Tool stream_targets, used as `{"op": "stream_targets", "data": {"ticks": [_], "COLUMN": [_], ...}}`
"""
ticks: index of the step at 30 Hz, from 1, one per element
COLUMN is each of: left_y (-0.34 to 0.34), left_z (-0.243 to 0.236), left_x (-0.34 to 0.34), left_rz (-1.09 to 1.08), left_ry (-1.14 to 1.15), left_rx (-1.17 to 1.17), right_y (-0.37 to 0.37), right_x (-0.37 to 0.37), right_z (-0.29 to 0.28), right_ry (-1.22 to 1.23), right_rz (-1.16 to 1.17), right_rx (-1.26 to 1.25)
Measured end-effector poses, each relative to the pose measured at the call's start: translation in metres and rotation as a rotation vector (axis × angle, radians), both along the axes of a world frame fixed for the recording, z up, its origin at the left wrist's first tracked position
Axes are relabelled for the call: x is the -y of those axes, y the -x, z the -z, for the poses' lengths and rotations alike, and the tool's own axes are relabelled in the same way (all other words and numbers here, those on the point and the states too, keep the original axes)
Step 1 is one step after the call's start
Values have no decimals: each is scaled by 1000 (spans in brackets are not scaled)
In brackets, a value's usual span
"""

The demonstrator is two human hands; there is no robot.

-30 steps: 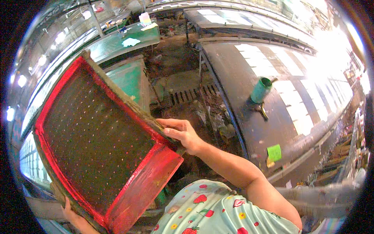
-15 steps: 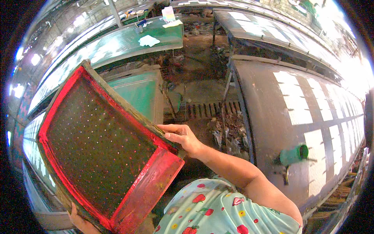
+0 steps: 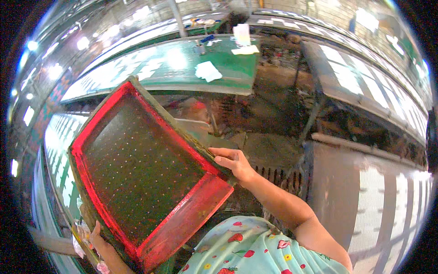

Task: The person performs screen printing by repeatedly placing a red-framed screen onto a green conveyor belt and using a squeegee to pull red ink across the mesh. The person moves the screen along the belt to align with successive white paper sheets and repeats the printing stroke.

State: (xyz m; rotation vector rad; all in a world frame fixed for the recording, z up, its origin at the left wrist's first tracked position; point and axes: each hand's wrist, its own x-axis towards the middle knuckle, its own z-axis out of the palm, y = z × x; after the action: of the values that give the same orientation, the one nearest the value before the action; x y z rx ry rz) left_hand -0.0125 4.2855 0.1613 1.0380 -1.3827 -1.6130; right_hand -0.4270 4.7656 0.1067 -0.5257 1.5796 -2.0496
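A printing screen (image 3: 132, 173) with dark, speckled mesh, red-smeared borders and a worn greenish frame is tilted up in front of me, left of centre. At its right edge my right hand (image 3: 232, 164) is closed, thumb and fingers on the frame beside a wide red band (image 3: 187, 221) along the lower end. My left hand (image 3: 98, 239) grips the lower left edge, its fingers partly hidden by the screen. Small pale and pink items (image 3: 78, 244), too unclear to name, lie just past that hand.
A long green table (image 3: 237, 73) with papers (image 3: 207, 71) and small items runs across the back. Dark tables with pale sheets stand at upper right (image 3: 346, 93) and lower right (image 3: 333, 173). Between them are a cluttered floor and a slatted grate (image 3: 285, 178). A post (image 3: 175, 16) rises behind.
My view has turned leftward, so the tables have shifted right in it and the green can on the right table has left view. The screen, still in both hands, sits slightly further right.
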Motion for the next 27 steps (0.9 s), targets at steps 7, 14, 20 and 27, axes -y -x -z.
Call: {"op": "stream_targets", "data": {"ticks": [7, 14, 20, 27], "left_y": [114, 247, 331, 424], "left_z": [18, 53, 43, 28], "left_x": [-37, -59, -122, -259], "left_rz": [-217, -369, -568, -924], "left_ry": [66, -86, 63, 47], "left_rx": [35, -54, 57, 24], "right_y": [166, 333, 450, 587], "right_x": [32, 46, 66, 96], "right_z": [17, 12, 28, 36], "right_ry": [-40, -150, -86, -91], "right_rz": [-100, -204, -358, -620], "right_rx": [-34, -135, -14, -53]}}
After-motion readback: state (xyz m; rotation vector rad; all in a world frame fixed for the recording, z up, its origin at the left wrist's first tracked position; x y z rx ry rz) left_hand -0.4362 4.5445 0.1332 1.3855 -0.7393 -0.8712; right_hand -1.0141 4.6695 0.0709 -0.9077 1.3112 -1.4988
